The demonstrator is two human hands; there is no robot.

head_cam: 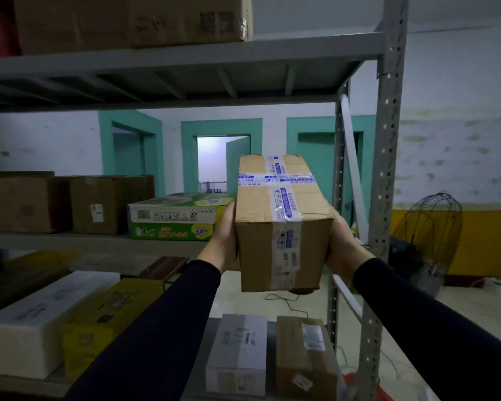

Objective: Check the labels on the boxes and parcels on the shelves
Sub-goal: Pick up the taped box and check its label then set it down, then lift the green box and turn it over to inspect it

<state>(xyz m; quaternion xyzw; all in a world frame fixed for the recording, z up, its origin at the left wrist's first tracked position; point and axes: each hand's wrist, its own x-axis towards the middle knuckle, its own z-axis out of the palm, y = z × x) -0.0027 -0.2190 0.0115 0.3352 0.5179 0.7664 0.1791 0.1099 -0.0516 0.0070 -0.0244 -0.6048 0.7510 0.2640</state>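
Note:
I hold a brown cardboard box [281, 224] up in front of me, level with the middle shelf [93, 241]. Blue-and-white printed tape crosses its top and runs down its near face. My left hand [224, 241] grips its left side and my right hand [343, 247] grips its right side; the fingers of both are mostly hidden behind the box. On the middle shelf stand a green and yellow carton [177, 218] and two brown boxes [104, 204], one with a small white label.
A grey steel upright [385, 169] rises just right of the box. The lower shelf carries a white foam box [38, 322], a yellow package [107, 316], a white parcel [237, 354] and a brown labelled parcel [304, 354]. More cartons [185, 18] sit on top. A wire fan guard [428, 233] leans at right.

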